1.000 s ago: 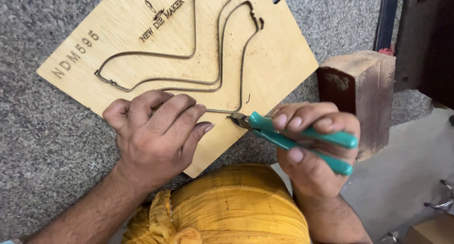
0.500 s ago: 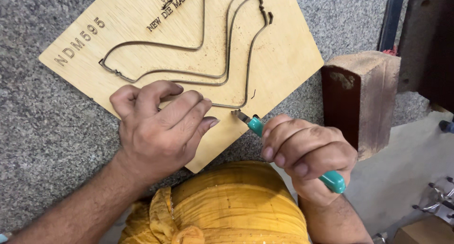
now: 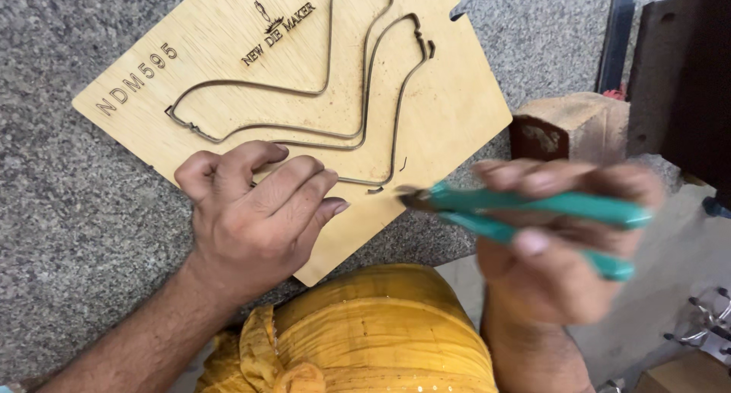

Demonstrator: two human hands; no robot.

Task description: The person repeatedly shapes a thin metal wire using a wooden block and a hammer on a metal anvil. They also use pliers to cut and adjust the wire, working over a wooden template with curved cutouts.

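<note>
The teal-handled pliers [image 3: 533,214] lie nearly level across the frame, long axis running left to right, nose pointing left at the near edge of the plywood die board [image 3: 457,111]. The right hand [image 3: 556,256], blurred, is wrapped around their handles. The left hand [image 3: 255,214] presses flat on the board, grasping nothing, fingers beside the thin steel strip [image 3: 365,111] set in its grooves. The board rests on a grey speckled surface [image 3: 68,210].
</note>
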